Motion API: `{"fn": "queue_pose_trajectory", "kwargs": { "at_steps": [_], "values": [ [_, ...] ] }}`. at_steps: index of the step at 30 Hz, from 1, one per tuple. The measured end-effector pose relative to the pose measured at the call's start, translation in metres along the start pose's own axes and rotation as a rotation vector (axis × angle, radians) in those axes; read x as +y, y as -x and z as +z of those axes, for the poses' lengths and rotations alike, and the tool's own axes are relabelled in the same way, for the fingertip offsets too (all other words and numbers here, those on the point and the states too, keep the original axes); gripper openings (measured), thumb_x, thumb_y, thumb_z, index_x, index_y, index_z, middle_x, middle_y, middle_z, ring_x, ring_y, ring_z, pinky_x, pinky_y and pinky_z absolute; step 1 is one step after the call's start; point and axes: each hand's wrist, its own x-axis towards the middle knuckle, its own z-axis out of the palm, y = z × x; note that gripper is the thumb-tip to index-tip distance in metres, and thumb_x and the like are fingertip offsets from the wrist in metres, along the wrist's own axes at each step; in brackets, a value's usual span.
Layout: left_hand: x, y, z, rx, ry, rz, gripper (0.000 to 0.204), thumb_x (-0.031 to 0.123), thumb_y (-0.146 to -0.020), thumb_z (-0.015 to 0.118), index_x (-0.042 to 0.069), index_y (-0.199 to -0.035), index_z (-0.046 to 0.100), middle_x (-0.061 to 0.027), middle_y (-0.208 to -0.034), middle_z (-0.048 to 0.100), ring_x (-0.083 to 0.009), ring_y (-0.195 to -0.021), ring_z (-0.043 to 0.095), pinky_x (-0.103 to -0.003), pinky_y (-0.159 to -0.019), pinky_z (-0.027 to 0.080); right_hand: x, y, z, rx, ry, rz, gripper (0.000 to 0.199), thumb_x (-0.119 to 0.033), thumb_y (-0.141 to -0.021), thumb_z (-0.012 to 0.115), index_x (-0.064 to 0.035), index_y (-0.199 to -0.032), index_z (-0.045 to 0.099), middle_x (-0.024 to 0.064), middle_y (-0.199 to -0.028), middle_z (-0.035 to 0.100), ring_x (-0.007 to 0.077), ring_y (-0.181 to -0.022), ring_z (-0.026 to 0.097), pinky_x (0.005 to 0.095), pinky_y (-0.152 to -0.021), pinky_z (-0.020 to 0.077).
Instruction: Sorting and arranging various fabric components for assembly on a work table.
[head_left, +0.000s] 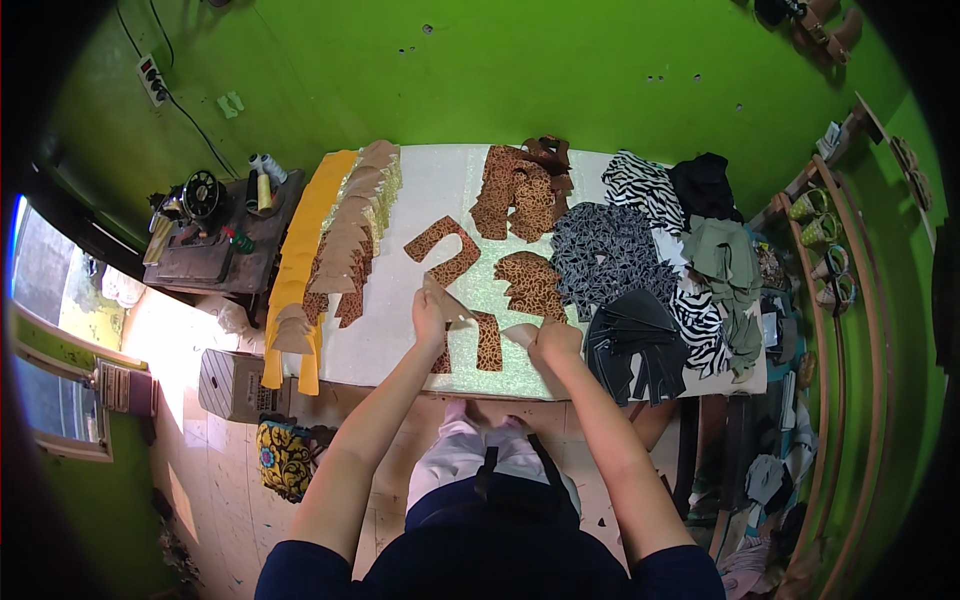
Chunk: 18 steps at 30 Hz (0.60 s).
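My left hand [430,317] is closed around the edge of a tan cut piece [452,303], which sticks out to its right. A second tan piece [521,334] is pinched in my right hand [557,342], pointing left. Both hands are above the near half of the white table [410,365]. Just beyond my left hand lies a U-shaped leopard-print piece [455,262]. Another leopard-print piece [488,342] lies between the hands, partly hidden by the left one. Past my right hand is a fanned stack of leopard-print pieces [527,283].
Overlapping tan pieces [345,225] and yellow strips [300,260] line the left side. More leopard-print pieces [510,195] lie at the back. Dark patterned pieces [610,255], black pieces [635,340] and zebra-print fabric [645,185] crowd the right. A sewing machine [195,205] stands left.
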Motion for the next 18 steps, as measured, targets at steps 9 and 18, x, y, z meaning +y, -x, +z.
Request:
{"fn": "queue_pose_trajectory", "kwargs": {
  "at_steps": [9, 18],
  "values": [
    [0.01, -0.021, -0.013, -0.647, -0.6, 0.188, 0.036, 0.016, -0.088, 0.038, 0.003, -0.122, 0.042, -0.0144, -0.099, 0.059, -0.0216, -0.09, 0.056, -0.03, -0.083, 0.041, -0.021, -0.016, 0.008, 0.268, -0.158, -0.342, 0.022, -0.022, -0.076, 0.057, -0.0138, -0.097, 0.058, 0.0099, -0.092, 0.054, 0.0269, -0.086, 0.055, 0.0376, -0.072, 0.0468],
    [0.005, 0.002, -0.009, -1.123, -1.564, 0.436, 0.061, 0.042, -0.084, 0.048, 0.029, -0.137, 0.021, -0.0125, -0.089, 0.062, -0.0278, -0.083, 0.061, -0.041, -0.07, 0.047, -0.031, -0.013, 0.027, 0.181, -0.271, -0.284, 0.009, -0.017, -0.077, 0.053, -0.0144, -0.084, 0.058, 0.0086, -0.086, 0.054, 0.0275, -0.081, 0.056, 0.0378, -0.067, 0.0458]
  ]
}}
